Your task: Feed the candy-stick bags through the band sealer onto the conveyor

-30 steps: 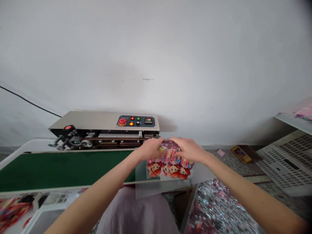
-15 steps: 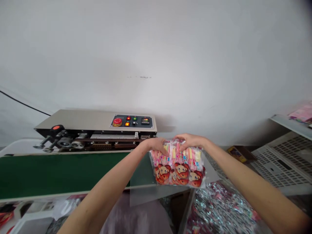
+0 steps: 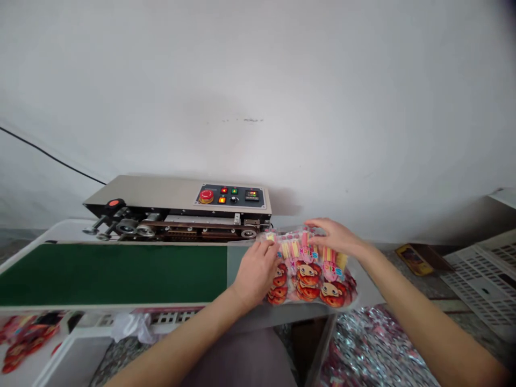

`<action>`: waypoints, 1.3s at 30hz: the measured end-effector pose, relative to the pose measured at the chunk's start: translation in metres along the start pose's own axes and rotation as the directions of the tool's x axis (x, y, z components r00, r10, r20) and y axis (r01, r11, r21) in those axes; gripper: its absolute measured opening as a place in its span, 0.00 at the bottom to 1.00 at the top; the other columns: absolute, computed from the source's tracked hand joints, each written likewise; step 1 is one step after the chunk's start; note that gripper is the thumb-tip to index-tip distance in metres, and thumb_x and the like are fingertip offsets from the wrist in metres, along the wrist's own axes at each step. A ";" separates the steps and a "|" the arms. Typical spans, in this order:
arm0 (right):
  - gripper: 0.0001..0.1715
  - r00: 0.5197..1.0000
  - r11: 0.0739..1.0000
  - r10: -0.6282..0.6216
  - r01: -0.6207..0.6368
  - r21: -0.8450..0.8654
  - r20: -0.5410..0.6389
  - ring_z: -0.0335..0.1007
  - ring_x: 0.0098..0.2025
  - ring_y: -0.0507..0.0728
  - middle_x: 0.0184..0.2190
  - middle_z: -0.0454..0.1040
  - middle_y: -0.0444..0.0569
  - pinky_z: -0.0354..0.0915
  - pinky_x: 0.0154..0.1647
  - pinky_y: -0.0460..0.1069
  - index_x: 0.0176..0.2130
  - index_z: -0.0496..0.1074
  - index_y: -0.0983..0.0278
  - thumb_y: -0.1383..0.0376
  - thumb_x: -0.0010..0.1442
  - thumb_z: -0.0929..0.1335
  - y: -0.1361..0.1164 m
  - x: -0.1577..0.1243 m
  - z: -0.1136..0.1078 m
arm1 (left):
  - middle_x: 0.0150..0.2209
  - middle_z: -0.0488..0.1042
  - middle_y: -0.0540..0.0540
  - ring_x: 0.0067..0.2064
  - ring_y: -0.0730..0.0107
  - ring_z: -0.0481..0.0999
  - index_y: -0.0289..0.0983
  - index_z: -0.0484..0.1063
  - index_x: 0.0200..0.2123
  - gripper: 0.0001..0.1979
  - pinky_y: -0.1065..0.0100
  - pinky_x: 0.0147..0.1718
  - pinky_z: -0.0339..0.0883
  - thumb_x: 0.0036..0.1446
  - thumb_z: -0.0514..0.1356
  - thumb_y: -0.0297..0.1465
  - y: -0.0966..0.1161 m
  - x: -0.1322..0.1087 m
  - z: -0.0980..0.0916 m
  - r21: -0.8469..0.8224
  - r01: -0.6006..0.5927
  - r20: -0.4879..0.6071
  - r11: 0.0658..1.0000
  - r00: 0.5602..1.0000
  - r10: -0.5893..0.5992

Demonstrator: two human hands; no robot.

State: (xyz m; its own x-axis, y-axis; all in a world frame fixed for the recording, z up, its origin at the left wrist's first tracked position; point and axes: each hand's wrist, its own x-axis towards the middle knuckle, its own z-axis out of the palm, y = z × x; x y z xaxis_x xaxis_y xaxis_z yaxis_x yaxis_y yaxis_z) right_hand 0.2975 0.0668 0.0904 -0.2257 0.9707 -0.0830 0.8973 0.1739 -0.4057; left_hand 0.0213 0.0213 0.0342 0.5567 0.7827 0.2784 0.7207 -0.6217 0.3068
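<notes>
A clear plastic bag (image 3: 308, 269) of pink and yellow candy sticks with cartoon-face cards lies over the right end of the green conveyor belt (image 3: 141, 273). My left hand (image 3: 258, 269) is closed on the bag's left side, fingers curled over the plastic. At the top edge, toward the right, my right hand (image 3: 334, 236) pinches the film, its thumb partly hidden. Just left of the bag's upper corner is the roller end of a band sealing machine (image 3: 185, 201) with lit buttons and a red stop knob.
Below right, a large clear bag (image 3: 371, 349) holds shiny wrapped pieces. White plastic crates (image 3: 479, 279) and a small cardboard box (image 3: 419, 259) stand at the right. Red cartoon cards (image 3: 28, 338) lie lower left. A wall rises behind the machine.
My left hand has shifted from the bag's top edge down to its left side. The right hand still holds the top. The view has turned slightly left.
</notes>
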 end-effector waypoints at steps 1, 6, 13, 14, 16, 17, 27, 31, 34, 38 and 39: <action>0.29 0.997 0.996 -0.036 0.030 -0.083 -0.069 0.69 0.58 0.65 0.57 0.74 0.56 0.64 0.60 0.61 0.59 0.72 0.62 0.57 0.60 0.70 -0.010 -0.008 0.006 | 0.61 0.70 0.39 0.60 0.57 0.69 0.35 0.67 0.59 0.18 0.58 0.60 0.65 0.71 0.49 0.31 -0.002 -0.008 0.004 -0.012 -0.026 0.027 1.000 0.999 0.026; 0.27 0.956 0.914 -0.245 0.173 -0.366 -0.161 0.55 0.68 0.66 0.66 0.65 0.52 0.55 0.66 0.66 0.64 0.67 0.60 0.58 0.68 0.65 -0.065 -0.044 0.054 | 0.71 0.56 0.38 0.71 0.59 0.55 0.34 0.56 0.68 0.24 0.54 0.67 0.55 0.72 0.45 0.30 -0.016 -0.031 0.016 -0.024 -0.127 0.132 0.992 0.983 0.129; 0.33 0.953 0.881 -0.248 0.149 -0.450 -0.171 0.55 0.69 0.66 0.67 0.63 0.55 0.54 0.67 0.68 0.69 0.58 0.62 0.58 0.68 0.64 -0.084 -0.052 0.096 | 0.72 0.54 0.39 0.72 0.55 0.53 0.37 0.49 0.71 0.26 0.43 0.69 0.45 0.72 0.43 0.32 -0.021 -0.035 0.019 0.014 -0.115 0.112 0.993 0.987 0.113; 0.34 0.952 0.879 -0.251 0.146 -0.454 -0.179 0.54 0.70 0.67 0.68 0.62 0.55 0.54 0.67 0.68 0.69 0.58 0.62 0.57 0.69 0.64 -0.084 -0.052 0.096 | 0.72 0.53 0.39 0.72 0.57 0.52 0.37 0.48 0.71 0.27 0.44 0.68 0.46 0.73 0.43 0.33 -0.022 -0.036 0.020 0.011 -0.107 0.111 0.994 0.988 0.105; 0.33 0.949 0.875 -0.263 0.159 -0.458 -0.174 0.55 0.69 0.67 0.67 0.63 0.55 0.53 0.67 0.69 0.69 0.59 0.61 0.56 0.69 0.64 -0.085 -0.053 0.096 | 0.72 0.51 0.38 0.73 0.58 0.51 0.36 0.47 0.72 0.27 0.45 0.68 0.49 0.72 0.44 0.32 -0.023 -0.039 0.021 -0.002 -0.100 0.117 0.995 0.988 0.100; 0.32 0.949 0.874 -0.267 0.165 -0.456 -0.168 0.56 0.69 0.68 0.67 0.64 0.55 0.53 0.67 0.70 0.68 0.60 0.60 0.56 0.69 0.63 -0.087 -0.053 0.095 | 0.73 0.51 0.38 0.73 0.58 0.50 0.35 0.46 0.72 0.27 0.45 0.68 0.50 0.72 0.44 0.31 -0.023 -0.040 0.021 -0.011 -0.103 0.122 0.995 0.987 0.104; 0.25 0.959 0.913 -0.233 0.159 -0.376 -0.160 0.61 0.65 0.66 0.64 0.69 0.53 0.54 0.67 0.67 0.63 0.67 0.60 0.57 0.70 0.62 -0.108 -0.059 0.101 | 0.71 0.56 0.37 0.72 0.58 0.53 0.37 0.55 0.69 0.25 0.44 0.68 0.49 0.73 0.43 0.35 -0.019 -0.036 0.013 -0.067 -0.019 0.026 0.998 0.999 0.021; 0.27 0.962 0.907 -0.215 0.131 -0.401 -0.171 0.60 0.66 0.67 0.64 0.68 0.55 0.53 0.67 0.67 0.65 0.65 0.62 0.59 0.70 0.62 -0.107 -0.063 0.107 | 0.73 0.49 0.36 0.73 0.53 0.48 0.36 0.47 0.72 0.29 0.37 0.67 0.46 0.72 0.44 0.40 -0.018 -0.037 0.024 0.014 -0.015 0.045 1.000 0.999 0.015; 0.27 0.964 0.896 -0.207 0.119 -0.428 -0.165 0.58 0.67 0.67 0.64 0.67 0.55 0.53 0.67 0.68 0.65 0.64 0.62 0.60 0.70 0.63 -0.108 -0.065 0.109 | 0.72 0.51 0.37 0.73 0.53 0.50 0.36 0.47 0.72 0.29 0.36 0.67 0.43 0.73 0.43 0.40 -0.018 -0.044 0.026 0.037 0.021 0.008 0.999 1.000 -0.021; 0.24 0.966 0.886 -0.194 0.098 -0.454 -0.169 0.58 0.66 0.68 0.64 0.68 0.53 0.52 0.67 0.68 0.61 0.70 0.61 0.59 0.69 0.63 -0.111 -0.064 0.111 | 0.71 0.57 0.39 0.70 0.55 0.57 0.38 0.51 0.71 0.26 0.35 0.68 0.42 0.73 0.40 0.36 -0.021 -0.052 0.021 0.045 0.036 -0.005 0.998 0.999 -0.036; 0.24 0.966 0.882 -0.195 0.097 -0.460 -0.170 0.58 0.67 0.69 0.65 0.67 0.53 0.52 0.67 0.69 0.61 0.69 0.61 0.59 0.69 0.63 -0.112 -0.064 0.112 | 0.71 0.57 0.39 0.70 0.55 0.57 0.38 0.51 0.71 0.26 0.34 0.67 0.42 0.73 0.41 0.36 -0.022 -0.053 0.020 0.053 0.036 -0.008 0.998 0.999 -0.036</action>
State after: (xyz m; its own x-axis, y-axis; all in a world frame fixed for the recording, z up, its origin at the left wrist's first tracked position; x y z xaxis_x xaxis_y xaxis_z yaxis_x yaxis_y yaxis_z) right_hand 0.1691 -0.0332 0.0387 -0.3288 0.9318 0.1540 0.9444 0.3245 0.0530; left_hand -0.0156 -0.0057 -0.0058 0.5275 0.8040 0.2743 0.7610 -0.5908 0.2680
